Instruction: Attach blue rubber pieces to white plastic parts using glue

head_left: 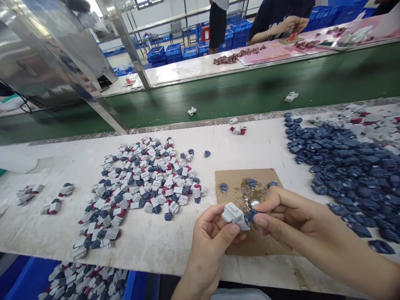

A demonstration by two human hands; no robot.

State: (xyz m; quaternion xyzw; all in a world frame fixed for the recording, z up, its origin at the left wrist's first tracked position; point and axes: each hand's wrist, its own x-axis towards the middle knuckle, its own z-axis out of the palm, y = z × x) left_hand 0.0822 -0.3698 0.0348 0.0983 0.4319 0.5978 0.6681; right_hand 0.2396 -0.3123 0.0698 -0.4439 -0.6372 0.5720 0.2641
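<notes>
My left hand grips a light grey stepped plastic piece between thumb and fingers. Close beside it, my right hand pinches a small dark blue plastic piece. The two pieces meet or nearly meet; I cannot tell whether they touch. Both hands are over a brown cardboard sheet, which carries a wet, shiny brownish smear. Loose blue pieces lie on the cardboard, one at its left and another near its top.
Left of the cardboard spreads a pile of grey, blue and dark red pieces. Blue pieces are heaped at right. A blue bin sits below the table edge. Beyond the green conveyor belt, a co-worker's hands handle something small.
</notes>
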